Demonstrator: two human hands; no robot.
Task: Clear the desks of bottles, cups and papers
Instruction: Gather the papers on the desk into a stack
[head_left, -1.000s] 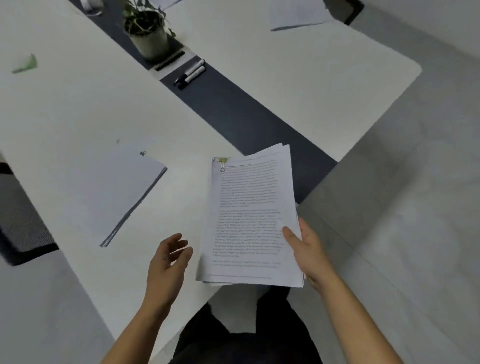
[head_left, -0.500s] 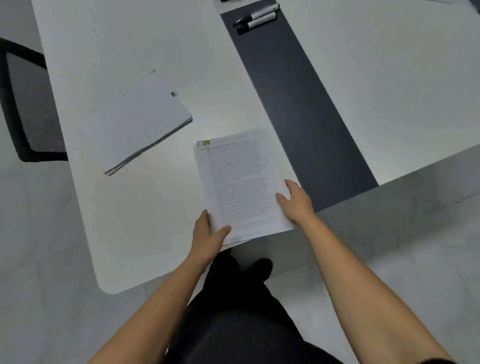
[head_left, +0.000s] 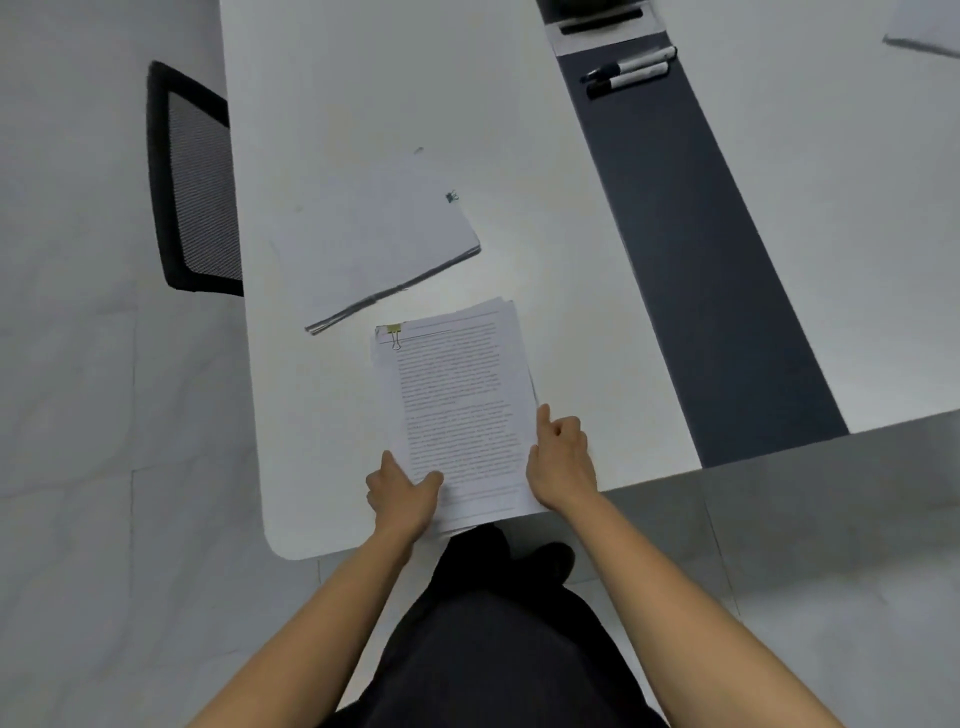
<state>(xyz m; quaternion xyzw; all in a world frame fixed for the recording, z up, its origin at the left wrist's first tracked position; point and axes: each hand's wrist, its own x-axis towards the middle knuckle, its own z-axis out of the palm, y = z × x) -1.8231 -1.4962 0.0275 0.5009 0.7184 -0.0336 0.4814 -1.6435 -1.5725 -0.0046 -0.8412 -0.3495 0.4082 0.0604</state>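
A stack of printed papers (head_left: 457, 405) with a yellow binder clip (head_left: 395, 332) lies on the white desk (head_left: 322, 104), its lower end just over the front edge. My left hand (head_left: 402, 493) grips the stack's lower left corner, thumb on top. My right hand (head_left: 563, 460) holds the stack's right edge with curled fingers, one digit straight along the edge. A second clipped paper stack (head_left: 384, 244), blank side up, lies just beyond, slightly left.
Two markers (head_left: 631, 70) lie on the dark strip (head_left: 701, 260) between the desks. Another sheet (head_left: 927, 41) sits on the far right desk. A black mesh chair (head_left: 195, 182) stands at the desk's left side. The floor is grey tile.
The printed stack has come down from the air onto the desk near its front edge. My left hand has taken hold of its lower left corner. The view has swung left.
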